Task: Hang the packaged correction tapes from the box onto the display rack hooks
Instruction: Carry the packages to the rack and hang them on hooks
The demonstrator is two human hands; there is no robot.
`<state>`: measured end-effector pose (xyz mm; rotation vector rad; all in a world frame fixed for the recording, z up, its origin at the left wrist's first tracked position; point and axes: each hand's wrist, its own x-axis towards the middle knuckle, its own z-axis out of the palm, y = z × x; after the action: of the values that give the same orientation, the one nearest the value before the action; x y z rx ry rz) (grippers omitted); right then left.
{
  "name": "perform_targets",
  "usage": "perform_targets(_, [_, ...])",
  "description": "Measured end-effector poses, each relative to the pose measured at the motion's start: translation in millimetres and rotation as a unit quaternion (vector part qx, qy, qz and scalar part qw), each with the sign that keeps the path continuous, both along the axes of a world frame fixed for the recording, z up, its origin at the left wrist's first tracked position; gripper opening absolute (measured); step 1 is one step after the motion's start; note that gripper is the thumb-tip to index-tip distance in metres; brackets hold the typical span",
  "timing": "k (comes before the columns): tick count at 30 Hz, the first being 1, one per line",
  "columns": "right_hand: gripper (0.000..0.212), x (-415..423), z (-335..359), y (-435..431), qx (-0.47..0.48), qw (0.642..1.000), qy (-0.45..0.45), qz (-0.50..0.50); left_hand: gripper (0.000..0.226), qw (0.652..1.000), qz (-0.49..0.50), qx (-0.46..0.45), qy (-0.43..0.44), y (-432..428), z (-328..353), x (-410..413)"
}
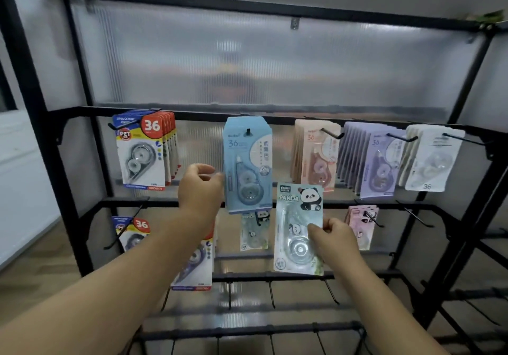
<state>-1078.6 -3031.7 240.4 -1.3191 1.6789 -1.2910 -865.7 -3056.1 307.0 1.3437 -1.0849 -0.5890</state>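
Note:
A blue correction tape pack (247, 162) hangs on a hook (248, 132) in the middle of the rack's upper row. My left hand (199, 189) is just left of it, fingers loosely curled, fingertips at the pack's left edge with nothing between thumb and fingers. My right hand (334, 237) pinches the right edge of a green panda correction tape pack (298, 228) and holds it upright in front of the rack's second row. Another panda pack (254, 231) hangs behind it. The box is out of view.
The upper row also carries red-and-blue "36" packs (143, 154), pink packs (316, 156), purple packs (376, 162) and white packs (431, 159). Lower down hang more "36" packs (192, 266) and pink panda packs (361, 225). Bare hooks (417, 217) stick out at right and along the bottom rails (272, 297).

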Motion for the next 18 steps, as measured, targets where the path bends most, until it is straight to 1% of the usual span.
perform_targets(3, [0.016,4.3,-22.5,-8.8,0.041,0.999,0.025,-0.007,0.005,0.999,-0.014,-0.017,-0.027,4.8,-3.9,11.6])
perform_targets(6, [0.016,12.8,-49.5,-19.9,0.089,0.995,0.039,-0.007,0.004,0.999,-0.026,-0.02,-0.03,9.2,-9.5,24.1])
perform_targets(9, [0.017,24.0,-74.7,-31.0,0.131,0.99,0.055,0.004,0.006,0.999,-0.039,-0.005,-0.016,10.8,-17.2,30.3])
perform_targets(13, [0.025,34.3,-96.3,-47.6,0.156,0.984,0.079,0.045,0.014,0.999,-0.052,0.015,-0.002,8.6,-25.7,28.3])
perform_targets(18, [0.016,38.8,-101.1,-76.6,0.165,0.983,0.05,0.07,0.018,1.0,-0.009,0.018,-0.006,3.1,-30.9,22.8])
